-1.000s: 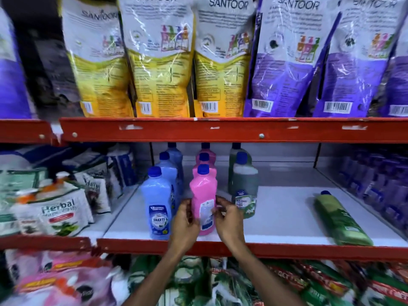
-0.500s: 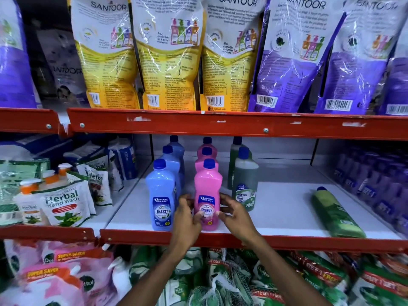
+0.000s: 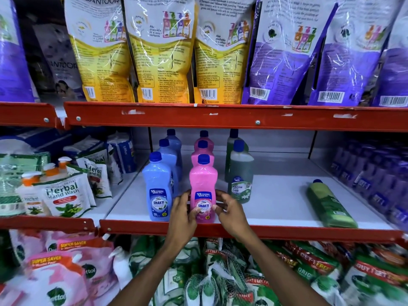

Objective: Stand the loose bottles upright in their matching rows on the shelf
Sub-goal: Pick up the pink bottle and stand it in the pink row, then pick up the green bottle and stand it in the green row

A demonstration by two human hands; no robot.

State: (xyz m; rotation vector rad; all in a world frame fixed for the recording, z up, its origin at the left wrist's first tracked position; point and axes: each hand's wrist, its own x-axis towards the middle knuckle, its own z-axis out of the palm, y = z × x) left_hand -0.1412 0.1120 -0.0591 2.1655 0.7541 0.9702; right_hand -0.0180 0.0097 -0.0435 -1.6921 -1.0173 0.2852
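A pink Shakti bottle (image 3: 203, 182) with a blue cap stands upright at the front of the pink row on the white shelf (image 3: 276, 204). My left hand (image 3: 183, 212) and my right hand (image 3: 229, 208) grip its lower sides, label facing me. To its left stands a blue bottle (image 3: 157, 186) heading the blue row. On its right a dark green bottle (image 3: 240, 173) fronts the green row. A light green bottle (image 3: 330, 203) lies on its side at the shelf's right, cap pointing back.
The red shelf lip (image 3: 287, 233) runs just under my hands. Herbal hand wash pouches (image 3: 64, 195) fill the left bay and purple bottles (image 3: 375, 180) the right bay. Large Santoor pouches (image 3: 161, 49) stand on the shelf above; packed pouches sit below.
The pink bottle has been turned so its label faces me, and my hands have slid lower on it. The view has shifted down slightly.
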